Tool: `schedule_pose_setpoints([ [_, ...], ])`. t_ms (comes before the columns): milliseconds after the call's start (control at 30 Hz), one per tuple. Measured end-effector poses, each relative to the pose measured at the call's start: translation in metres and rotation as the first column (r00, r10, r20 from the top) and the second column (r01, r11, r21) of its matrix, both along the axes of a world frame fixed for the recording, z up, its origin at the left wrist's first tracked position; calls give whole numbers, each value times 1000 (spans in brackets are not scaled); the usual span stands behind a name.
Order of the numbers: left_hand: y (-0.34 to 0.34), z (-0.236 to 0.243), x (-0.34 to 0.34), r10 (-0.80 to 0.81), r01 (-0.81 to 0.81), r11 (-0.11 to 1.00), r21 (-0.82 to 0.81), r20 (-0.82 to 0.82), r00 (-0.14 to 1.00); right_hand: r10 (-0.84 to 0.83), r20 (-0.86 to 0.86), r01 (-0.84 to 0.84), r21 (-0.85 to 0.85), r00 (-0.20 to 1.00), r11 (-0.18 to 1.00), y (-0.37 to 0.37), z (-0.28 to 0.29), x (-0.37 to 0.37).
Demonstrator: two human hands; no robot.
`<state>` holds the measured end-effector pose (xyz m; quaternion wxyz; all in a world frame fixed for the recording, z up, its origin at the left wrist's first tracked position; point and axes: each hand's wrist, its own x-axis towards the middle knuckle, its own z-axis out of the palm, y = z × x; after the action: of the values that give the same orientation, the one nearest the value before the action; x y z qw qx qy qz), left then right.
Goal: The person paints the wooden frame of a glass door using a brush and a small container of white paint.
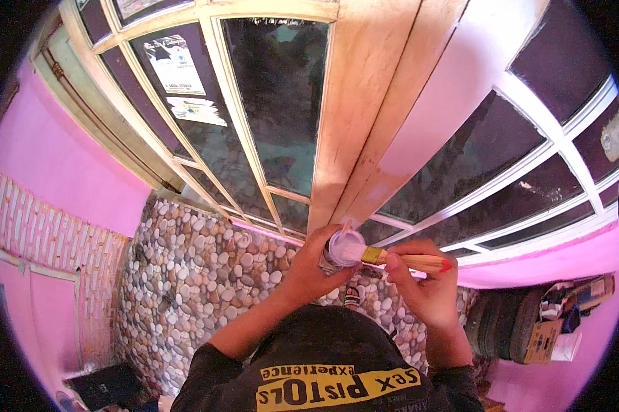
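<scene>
My left hand [316, 264] is wrapped round a small paint can [347, 247] with pale pinkish-white paint in it. In my right hand [419, 281] is a paintbrush [412, 261] with a light wooden handle, a red tip and a gold-coloured band. Its bristles reach over the rim into the can; how deep they sit I cannot tell. Just beyond both hands stands a wooden post [371, 89], bare tan wood on its left part. The window frame [447, 103] to its right is coated in pale white paint.
Glass panes in an unpainted frame [327, 82] stand at the left, one bearing paper stickers [175, 65]. Pebble-patterned flooring [193, 275] lies below. Pink walls [69, 137] rise at both sides. Stacked tyres [509, 319] and a cardboard box [542, 341] sit at the right.
</scene>
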<state>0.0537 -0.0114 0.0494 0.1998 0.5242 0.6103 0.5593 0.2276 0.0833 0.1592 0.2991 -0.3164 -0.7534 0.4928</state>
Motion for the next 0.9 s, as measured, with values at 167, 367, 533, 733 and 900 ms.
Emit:
schedule_pose_setpoints([
  [167,14,-2,25,95,-95,993,71,-4,995,100,128,-109,64,987,992,22,10,9],
  [367,29,3,49,93,-94,992,80,19,995,189,85,-204,237,978,950,48,6,32],
  [533,40,17,60,93,-93,991,95,2,996,165,-72,-141,262,984,955,63,15,48],
  [733,51,39,72,86,-88,996,19,90,992,119,-19,-116,132,993,985,77,23,64],
  [900,62,50,78,29,-36,999,33,196,980,86,-143,-68,123,986,990,86,15,71],
])
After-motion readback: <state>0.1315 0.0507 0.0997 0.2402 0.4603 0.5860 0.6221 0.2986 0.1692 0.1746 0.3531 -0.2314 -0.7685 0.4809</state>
